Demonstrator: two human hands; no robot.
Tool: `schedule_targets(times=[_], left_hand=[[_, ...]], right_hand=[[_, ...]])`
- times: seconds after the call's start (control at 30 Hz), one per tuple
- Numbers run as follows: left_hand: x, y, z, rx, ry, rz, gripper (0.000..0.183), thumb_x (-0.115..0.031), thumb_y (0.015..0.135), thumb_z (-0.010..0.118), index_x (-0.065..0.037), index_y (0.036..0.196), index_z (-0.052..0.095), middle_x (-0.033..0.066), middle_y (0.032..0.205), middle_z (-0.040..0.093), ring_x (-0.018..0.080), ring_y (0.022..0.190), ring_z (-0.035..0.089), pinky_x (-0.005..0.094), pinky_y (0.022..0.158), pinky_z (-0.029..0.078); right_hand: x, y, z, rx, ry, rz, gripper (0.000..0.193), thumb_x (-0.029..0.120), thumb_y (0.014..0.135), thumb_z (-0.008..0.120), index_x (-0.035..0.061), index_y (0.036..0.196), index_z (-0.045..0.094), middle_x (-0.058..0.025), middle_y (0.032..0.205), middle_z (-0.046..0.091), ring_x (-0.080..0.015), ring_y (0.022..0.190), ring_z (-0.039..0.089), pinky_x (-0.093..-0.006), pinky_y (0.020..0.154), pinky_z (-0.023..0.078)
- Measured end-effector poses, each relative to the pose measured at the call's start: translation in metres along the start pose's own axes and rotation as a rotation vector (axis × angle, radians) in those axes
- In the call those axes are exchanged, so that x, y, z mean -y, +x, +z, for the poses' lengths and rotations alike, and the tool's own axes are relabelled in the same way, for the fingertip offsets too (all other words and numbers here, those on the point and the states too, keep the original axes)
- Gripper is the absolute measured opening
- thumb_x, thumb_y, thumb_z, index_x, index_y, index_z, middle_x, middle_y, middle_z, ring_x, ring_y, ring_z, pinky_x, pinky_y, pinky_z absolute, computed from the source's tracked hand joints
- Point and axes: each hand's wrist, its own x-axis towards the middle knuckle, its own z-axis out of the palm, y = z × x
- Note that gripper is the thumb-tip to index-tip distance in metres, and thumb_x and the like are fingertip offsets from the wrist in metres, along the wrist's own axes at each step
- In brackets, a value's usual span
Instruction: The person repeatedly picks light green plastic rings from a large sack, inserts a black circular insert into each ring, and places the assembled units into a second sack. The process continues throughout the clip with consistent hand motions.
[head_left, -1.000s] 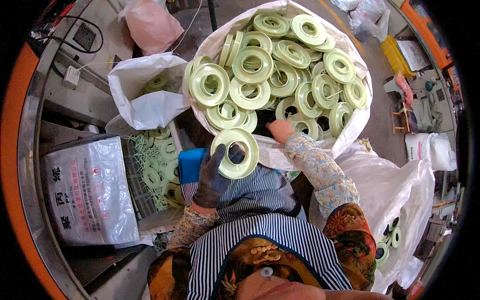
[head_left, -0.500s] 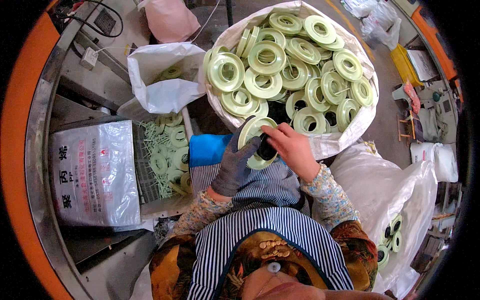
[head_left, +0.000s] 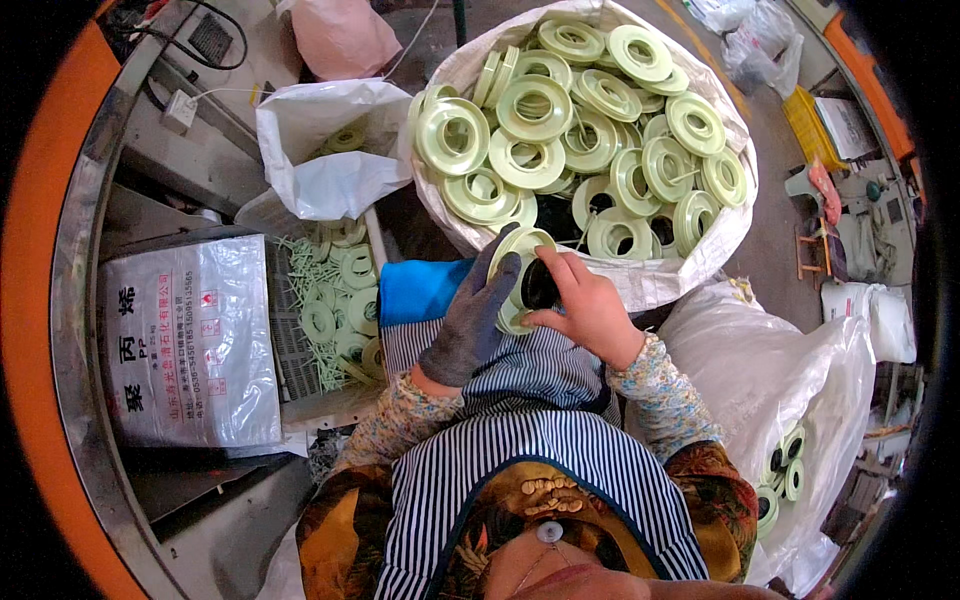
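Note:
My left hand (head_left: pixel 468 325), in a dark grey glove, holds a pale green flanged plastic ring (head_left: pixel 514 246) above my lap. My bare right hand (head_left: pixel 597 312) grips the same ring from the right, its thumb at the lower rim and its fingers over the upper edge. A dark round part (head_left: pixel 541 286) shows at the ring's middle, between my hands; its exact shape is partly hidden. Just beyond my hands, a large white woven sack (head_left: pixel 738 232) is heaped with similar pale green rings (head_left: pixel 530 108).
To my left, a bin holds green rings and thin sprues (head_left: pixel 318 345), beside a printed silver plastic sack (head_left: pixel 240 350). A smaller white bag (head_left: pixel 335 192) stands behind it. On my right, a translucent bag (head_left: pixel 760 370) contains rings with dark centres (head_left: pixel 783 470).
The ring in my hands has turned slightly. My left fingers have straightened along its side; my right thumb has moved down to its lower rim and my right hand has spread wider.

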Motion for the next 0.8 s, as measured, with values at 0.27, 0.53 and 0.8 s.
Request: schedule_targets(times=[0.27, 0.53, 0.8], left_hand=[[0.002, 0.004, -0.001, 0.021, 0.206, 0.097, 0.054, -0.002, 0.089, 0.059, -0.008, 0.139, 0.041, 0.0286, 0.144, 0.036, 0.0447, 0.128, 0.045, 0.0460, 0.105, 0.042], [0.007, 0.002, 0.004, -0.005, -0.088, -0.078, 0.056, -0.002, 0.088, 0.060, -0.007, 0.140, 0.040, 0.0288, 0.144, 0.035, 0.0452, 0.128, 0.045, 0.0455, 0.105, 0.042], [-0.030, 0.007, 0.023, -0.153, 0.095, 0.043, 0.048, -0.027, 0.104, 0.039, 0.001, 0.143, 0.034, 0.0218, 0.145, 0.038, 0.0351, 0.134, 0.040, 0.0399, 0.111, 0.033]], right_hand=[[-0.001, 0.002, 0.007, -0.022, 0.042, 0.078, 0.086, 0.046, 0.072, 0.077, 0.0027, 0.136, 0.041, -0.0191, 0.107, 0.059, -0.0388, 0.089, 0.061, -0.0421, 0.076, 0.051], [-0.006, 0.003, 0.006, -0.036, 0.037, -0.057, 0.083, 0.037, 0.071, 0.080, 0.0024, 0.136, 0.041, -0.0199, 0.113, 0.056, -0.0388, 0.094, 0.060, -0.0427, 0.080, 0.050], [-0.002, -0.001, 0.019, 0.043, 0.378, 0.357, 0.061, 0.036, 0.087, 0.066, 0.0028, 0.132, 0.044, -0.0161, 0.115, 0.060, -0.0312, 0.092, 0.063, -0.0397, 0.073, 0.052]])
